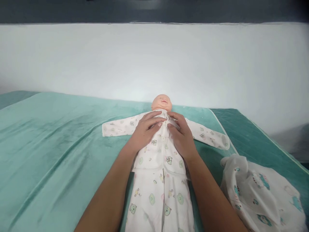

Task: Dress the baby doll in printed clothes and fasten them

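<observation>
"Left hand (147, 127), how does it lie?"

"Fingers slightly spread, on the upper front of the printed shirt (164, 149). To its left one sleeve (118, 126) reaches out over the teal blanket (60, 145)."

"And the doll (161, 102)?"

"Face up, its head just beyond both hands, its shirted chest under and between them. Printed trousers (160, 196) lie on the near side."

"Right hand (181, 135)?"

"Fingers bent, thumb and forefinger apart, touching the shirt. Rightward stretches the other sleeve (207, 134), then a crumpled white cloth (263, 193), nearer than that hand."
</observation>
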`<state>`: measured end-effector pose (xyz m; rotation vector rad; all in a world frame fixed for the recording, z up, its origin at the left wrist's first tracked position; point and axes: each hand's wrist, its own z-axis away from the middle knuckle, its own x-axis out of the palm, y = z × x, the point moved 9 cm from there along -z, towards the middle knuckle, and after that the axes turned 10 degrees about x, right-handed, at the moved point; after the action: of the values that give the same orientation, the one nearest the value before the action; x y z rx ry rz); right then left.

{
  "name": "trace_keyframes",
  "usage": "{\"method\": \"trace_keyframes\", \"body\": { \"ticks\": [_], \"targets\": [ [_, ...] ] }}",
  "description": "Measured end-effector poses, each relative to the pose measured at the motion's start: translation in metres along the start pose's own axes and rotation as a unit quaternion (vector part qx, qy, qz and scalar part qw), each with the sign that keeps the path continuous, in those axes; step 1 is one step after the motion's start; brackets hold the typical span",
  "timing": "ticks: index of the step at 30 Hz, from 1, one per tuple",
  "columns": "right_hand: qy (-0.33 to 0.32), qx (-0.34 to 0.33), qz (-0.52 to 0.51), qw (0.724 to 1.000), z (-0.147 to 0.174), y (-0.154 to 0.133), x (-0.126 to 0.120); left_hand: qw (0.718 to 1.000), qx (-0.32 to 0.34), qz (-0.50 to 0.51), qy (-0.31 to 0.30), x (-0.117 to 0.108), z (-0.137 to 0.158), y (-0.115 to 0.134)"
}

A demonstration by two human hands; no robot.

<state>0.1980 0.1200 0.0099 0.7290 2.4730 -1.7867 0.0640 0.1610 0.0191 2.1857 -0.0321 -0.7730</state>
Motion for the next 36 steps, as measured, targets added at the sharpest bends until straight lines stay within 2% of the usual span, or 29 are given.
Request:
{"method": "trace_keyframes", "body": {
  "ticks": [6, 18, 24, 29, 31, 36],
  "targets": [
    [-0.009, -0.009, 0.031, 0.999, -0.004, 0.000, 0.003, 0.999, 0.028, -0.024, -0.023, 0.004, 0.000, 0.007],
    [0.040, 0.023, -0.043, 0.998, -0.001, 0.008, -0.006, 0.994, 0.055, -0.076, -0.052, 0.008, 0.000, 0.014],
    [0.069, 0.073, -0.065, 0.993, 0.000, 0.015, -0.009, 1.000, 0.005, -0.019, 0.001, 0.002, 0.002, 0.009],
    [0.128, 0.013, -0.100, 0.987, 0.006, -0.003, -0.022, 0.997, -0.021, 0.063, 0.044, -0.005, 0.003, 0.009],
    [0.123, 0.006, -0.107, 0.987, 0.008, -0.009, -0.023, 0.997, -0.021, 0.067, 0.016, -0.003, 0.003, 0.011],
    [0.077, -0.005, -0.101, 0.992, 0.009, -0.015, -0.017, 0.994, 0.006, 0.048, -0.096, 0.004, 0.005, 0.017]
  ]
}}
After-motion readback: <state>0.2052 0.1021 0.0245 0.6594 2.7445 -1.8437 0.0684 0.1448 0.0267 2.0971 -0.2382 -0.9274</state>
